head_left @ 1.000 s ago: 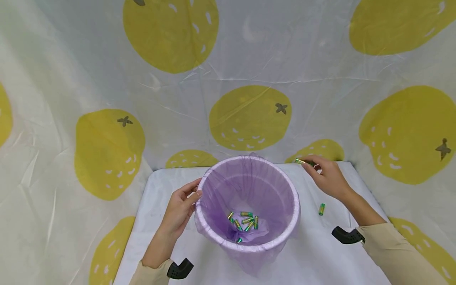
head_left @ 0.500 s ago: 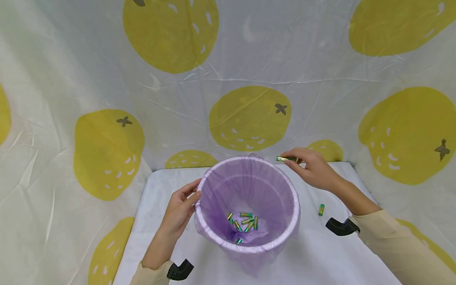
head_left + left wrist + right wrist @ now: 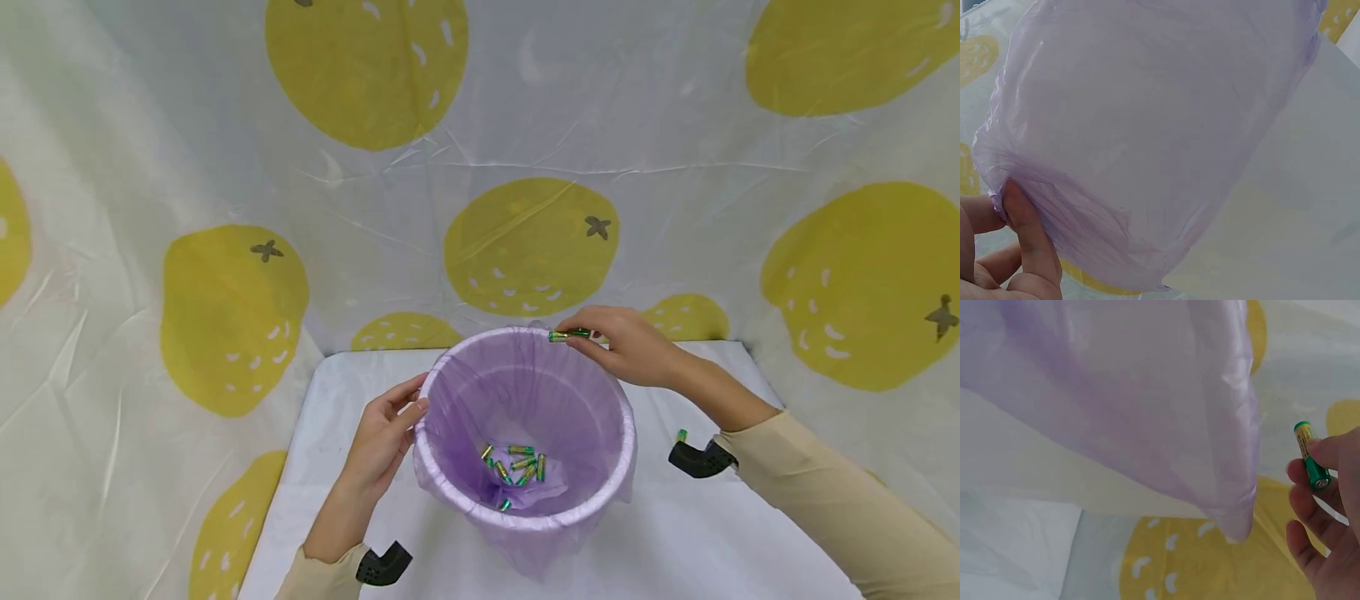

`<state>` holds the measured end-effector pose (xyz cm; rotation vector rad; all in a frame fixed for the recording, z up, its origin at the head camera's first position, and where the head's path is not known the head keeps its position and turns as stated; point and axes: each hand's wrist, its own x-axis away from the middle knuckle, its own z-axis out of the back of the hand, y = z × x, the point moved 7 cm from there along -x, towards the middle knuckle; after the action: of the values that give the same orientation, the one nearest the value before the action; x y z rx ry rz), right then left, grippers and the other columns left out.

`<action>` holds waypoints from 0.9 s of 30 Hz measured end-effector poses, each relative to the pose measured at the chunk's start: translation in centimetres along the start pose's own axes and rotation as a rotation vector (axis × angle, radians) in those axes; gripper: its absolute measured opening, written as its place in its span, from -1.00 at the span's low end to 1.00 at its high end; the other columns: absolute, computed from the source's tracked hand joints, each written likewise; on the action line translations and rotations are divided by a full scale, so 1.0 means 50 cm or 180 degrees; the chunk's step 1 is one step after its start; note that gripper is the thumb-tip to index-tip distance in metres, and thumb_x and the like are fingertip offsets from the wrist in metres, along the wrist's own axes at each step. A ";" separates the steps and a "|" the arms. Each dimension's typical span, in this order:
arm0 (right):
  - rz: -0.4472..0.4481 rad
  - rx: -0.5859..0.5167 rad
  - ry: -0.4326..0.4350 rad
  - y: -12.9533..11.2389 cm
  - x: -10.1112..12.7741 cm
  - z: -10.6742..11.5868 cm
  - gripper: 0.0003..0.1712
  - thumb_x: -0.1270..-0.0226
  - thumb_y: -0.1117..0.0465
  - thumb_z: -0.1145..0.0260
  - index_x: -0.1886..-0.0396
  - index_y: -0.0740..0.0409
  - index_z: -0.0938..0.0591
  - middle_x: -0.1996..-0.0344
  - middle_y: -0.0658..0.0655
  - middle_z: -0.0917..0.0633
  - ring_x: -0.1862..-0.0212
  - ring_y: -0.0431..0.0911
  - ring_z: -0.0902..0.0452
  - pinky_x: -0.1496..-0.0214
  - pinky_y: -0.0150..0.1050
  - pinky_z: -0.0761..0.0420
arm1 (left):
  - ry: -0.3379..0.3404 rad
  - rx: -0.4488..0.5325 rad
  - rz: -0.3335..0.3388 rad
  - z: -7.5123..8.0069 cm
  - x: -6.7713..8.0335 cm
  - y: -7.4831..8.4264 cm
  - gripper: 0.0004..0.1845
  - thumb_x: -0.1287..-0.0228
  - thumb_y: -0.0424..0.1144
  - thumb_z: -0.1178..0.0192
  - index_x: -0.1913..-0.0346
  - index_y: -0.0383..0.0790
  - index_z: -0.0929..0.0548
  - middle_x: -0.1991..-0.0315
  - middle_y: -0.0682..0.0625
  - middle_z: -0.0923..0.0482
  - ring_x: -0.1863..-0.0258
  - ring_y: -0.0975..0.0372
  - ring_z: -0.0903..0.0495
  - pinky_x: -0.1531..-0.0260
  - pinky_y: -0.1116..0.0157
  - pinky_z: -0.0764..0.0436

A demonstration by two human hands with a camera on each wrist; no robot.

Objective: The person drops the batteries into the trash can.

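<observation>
A round white bin lined with a thin purple bag stands on the table. My left hand grips its left rim, thumb on top and fingers outside; in the left wrist view the thumb presses the bag's folded edge. Between thumb and fingers, my right hand pinches a green and gold battery. In the head view this hand is over the bin's far right rim, the battery lying level there. Several like batteries lie at the bottom of the bin, on the bag.
Another battery lies on the white-covered table right of the bin, partly hidden by the right wrist's black camera. A curtain with yellow fruit prints hangs behind and at both sides.
My right hand has carried the battery leftward from the table's far right to the bin's rim. The left hand keeps its grip, and the bin has stayed in place.
</observation>
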<state>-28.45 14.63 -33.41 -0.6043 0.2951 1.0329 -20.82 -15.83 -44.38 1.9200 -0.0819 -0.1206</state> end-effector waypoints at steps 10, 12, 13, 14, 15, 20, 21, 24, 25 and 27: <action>0.0207 -0.0089 -0.0231 -0.031 -0.053 -0.031 -0.73 -0.42 0.40 -0.37 -0.07 0.19 -0.74 0.06 0.01 -0.76 0.15 -0.16 -0.67 0.26 -0.16 -0.65 | 0.0015 0.0042 0.0020 0.001 0.000 -0.003 -0.49 -0.48 -0.49 -0.18 -0.42 -0.55 -0.39 0.02 -0.13 -0.44 0.21 0.21 -0.60 0.32 0.40 -0.65; 0.0246 -0.0028 -0.0201 -0.035 -0.059 -0.032 -0.71 -0.41 0.39 -0.39 -0.10 0.19 -0.73 0.02 0.04 -0.74 0.08 -0.09 -0.66 0.16 -0.12 -0.67 | 0.0003 0.0041 0.0008 0.001 0.000 -0.002 -0.49 -0.48 -0.49 -0.18 -0.42 -0.55 -0.40 0.03 -0.14 -0.44 0.22 0.21 -0.61 0.33 0.40 -0.65; 0.0257 0.0002 -0.0166 -0.035 -0.061 -0.031 -0.69 -0.40 0.39 -0.40 -0.11 0.20 -0.72 0.00 0.06 -0.73 0.03 -0.05 -0.65 0.10 -0.08 -0.67 | -0.0003 0.0043 0.0003 0.001 0.000 -0.002 -0.49 -0.48 -0.49 -0.18 -0.41 -0.55 -0.40 0.03 -0.14 -0.44 0.22 0.21 -0.61 0.33 0.40 -0.66; 0.0265 0.0026 -0.0123 -0.034 -0.062 -0.029 -0.66 -0.38 0.40 -0.41 -0.13 0.20 -0.71 -0.02 0.09 -0.72 -0.02 0.00 -0.64 0.04 -0.03 -0.67 | -0.0010 0.0046 0.0000 0.001 0.000 -0.002 -0.50 -0.48 -0.49 -0.18 -0.41 -0.55 -0.40 0.03 -0.15 -0.43 0.23 0.21 -0.61 0.33 0.41 -0.66; 0.0269 0.0057 -0.0072 -0.033 -0.061 -0.026 -0.63 -0.36 0.41 -0.42 -0.14 0.21 -0.71 -0.04 0.12 -0.71 -0.07 0.05 -0.62 -0.03 0.03 -0.65 | -0.0016 0.0050 -0.0003 0.000 0.000 -0.001 -0.50 -0.48 -0.49 -0.18 -0.41 -0.55 -0.40 0.03 -0.14 -0.43 0.23 0.21 -0.61 0.33 0.41 -0.65; 0.0277 0.0085 0.0086 -0.023 -0.049 -0.012 -0.58 -0.30 0.44 -0.45 -0.16 0.21 -0.70 -0.06 0.14 -0.70 -0.13 0.09 -0.60 -0.13 0.11 -0.59 | -0.0018 0.0029 -0.0010 0.001 -0.001 0.000 -0.49 -0.49 -0.49 -0.18 -0.41 -0.56 -0.40 0.04 -0.13 -0.43 0.23 0.23 -0.60 0.33 0.41 -0.65; 0.0273 0.0079 0.0082 -0.022 -0.046 -0.011 -0.58 -0.31 0.43 -0.45 -0.16 0.21 -0.70 -0.06 0.13 -0.70 -0.13 0.08 -0.60 -0.13 0.10 -0.59 | -0.0014 0.0018 -0.0012 0.002 -0.001 0.000 -0.49 -0.49 -0.48 -0.18 -0.41 -0.57 -0.39 0.04 -0.13 -0.43 0.22 0.23 -0.60 0.32 0.41 -0.65; 0.0233 0.0057 0.0066 -0.017 -0.036 -0.008 -0.58 -0.32 0.43 -0.45 -0.17 0.22 -0.70 -0.05 0.10 -0.71 -0.11 0.05 -0.61 -0.11 0.08 -0.60 | 0.0007 0.0010 -0.0007 0.002 0.000 0.000 -0.49 -0.48 -0.48 -0.18 -0.41 -0.57 -0.39 0.03 -0.14 -0.43 0.21 0.22 -0.59 0.31 0.41 -0.65; 0.0207 0.0045 0.0061 -0.015 -0.032 -0.007 -0.58 -0.32 0.43 -0.44 -0.17 0.22 -0.70 -0.05 0.10 -0.71 -0.10 0.04 -0.61 -0.09 0.07 -0.60 | 0.0010 0.0010 -0.0004 0.002 0.000 0.000 -0.49 -0.48 -0.48 -0.19 -0.41 -0.57 -0.40 0.03 -0.14 -0.43 0.21 0.21 -0.59 0.31 0.41 -0.65; 0.0159 0.0038 0.0062 -0.011 -0.025 -0.005 -0.59 -0.31 0.44 -0.44 -0.15 0.23 -0.70 -0.02 0.11 -0.72 -0.06 0.01 -0.62 -0.05 0.04 -0.62 | 0.0011 0.0018 0.0003 0.001 0.000 -0.001 -0.49 -0.49 -0.48 -0.18 -0.41 -0.57 -0.39 0.03 -0.14 -0.43 0.20 0.20 -0.59 0.30 0.40 -0.66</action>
<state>-28.57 13.38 -32.80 -0.5990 0.3345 1.0730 -20.82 -15.88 -44.43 1.9257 -0.0809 -0.1166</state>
